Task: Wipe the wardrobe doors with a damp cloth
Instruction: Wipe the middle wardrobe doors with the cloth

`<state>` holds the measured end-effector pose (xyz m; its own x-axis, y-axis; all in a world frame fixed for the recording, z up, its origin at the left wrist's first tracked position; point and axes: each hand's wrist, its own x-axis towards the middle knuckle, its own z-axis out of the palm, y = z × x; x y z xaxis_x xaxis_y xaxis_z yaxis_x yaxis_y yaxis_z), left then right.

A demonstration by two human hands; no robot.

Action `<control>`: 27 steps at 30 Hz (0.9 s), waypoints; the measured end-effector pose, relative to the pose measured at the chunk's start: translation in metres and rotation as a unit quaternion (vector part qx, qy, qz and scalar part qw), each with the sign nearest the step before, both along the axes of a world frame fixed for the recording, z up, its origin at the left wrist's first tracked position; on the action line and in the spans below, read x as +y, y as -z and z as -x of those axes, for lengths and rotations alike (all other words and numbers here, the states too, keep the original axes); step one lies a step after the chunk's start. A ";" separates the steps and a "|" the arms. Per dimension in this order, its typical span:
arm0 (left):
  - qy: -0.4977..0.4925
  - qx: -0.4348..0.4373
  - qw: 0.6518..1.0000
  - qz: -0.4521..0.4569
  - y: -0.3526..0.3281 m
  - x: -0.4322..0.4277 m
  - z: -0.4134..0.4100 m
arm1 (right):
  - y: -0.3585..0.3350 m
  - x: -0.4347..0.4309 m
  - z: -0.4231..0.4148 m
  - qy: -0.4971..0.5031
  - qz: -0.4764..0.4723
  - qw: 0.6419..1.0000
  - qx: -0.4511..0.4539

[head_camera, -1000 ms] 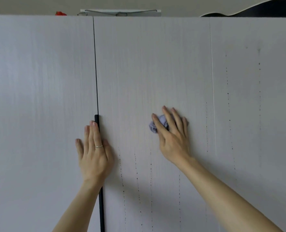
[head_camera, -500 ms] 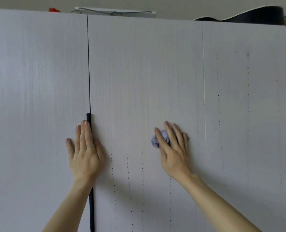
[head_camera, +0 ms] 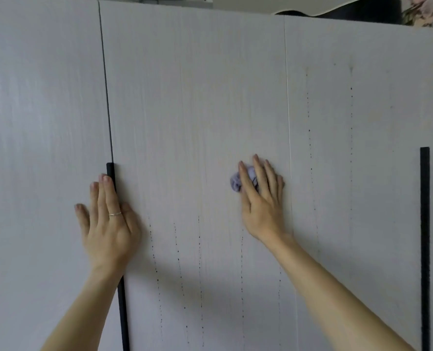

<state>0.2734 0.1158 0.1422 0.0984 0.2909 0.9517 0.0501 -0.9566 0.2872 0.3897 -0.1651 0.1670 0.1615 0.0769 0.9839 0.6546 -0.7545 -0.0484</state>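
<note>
Head view of a pale wood-grain wardrobe front. At far left stood the left door (head_camera: 40, 148), its edge meeting a dark handle strip (head_camera: 121, 300). The left hand (head_camera: 109, 231) lay flat across that edge, fingers (head_camera: 107, 196) straight and together, holding nothing and pressing on the panel; a thin ring (head_camera: 115, 214) showed on one finger. Next came the middle door (head_camera: 190, 110), marked low down by several vertical dotted drip lines (head_camera: 199, 274). Near its right edge a small bunched lilac cloth (head_camera: 235, 182) was pressed to the surface by the right hand (head_camera: 263, 206), whose fingers (head_camera: 258, 173) lay nearly straight over the wad rather than closing round it; the thumb was hidden. Just beside this hand ran the fine seam (head_camera: 287, 110) to the right door (head_camera: 375, 186), which bore further dotted lines and a second handle strip (head_camera: 425, 249). A black object (head_camera: 349, 11) rested on the wardrobe top. The step in hand appeared to be a wiping pass on the middle door, the left hand steadying the front. As drip marks showed below the cloth and on the right door, the next move would likely call for firm, even strokes down through those lines, then across the seam, with pressure enough that the cloth did not slip out.
</note>
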 end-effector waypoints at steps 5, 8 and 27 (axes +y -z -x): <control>0.002 0.008 1.000 0.005 0.000 -0.003 0.001 | 0.001 -0.010 0.002 -0.001 0.092 0.996 0.010; 0.003 0.012 1.000 0.010 0.000 -0.004 0.001 | -0.077 -0.015 -0.005 0.017 0.077 0.997 -0.003; 0.012 0.028 0.999 0.013 0.033 -0.002 0.005 | 0.011 -0.004 0.000 -0.018 -0.021 0.998 0.047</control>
<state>0.2680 0.1134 0.1094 0.1582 0.3133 0.9364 0.0445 -0.9496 0.3102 0.3893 -0.1691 0.1563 0.2512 0.0433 0.9670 0.6729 -0.7259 -0.1423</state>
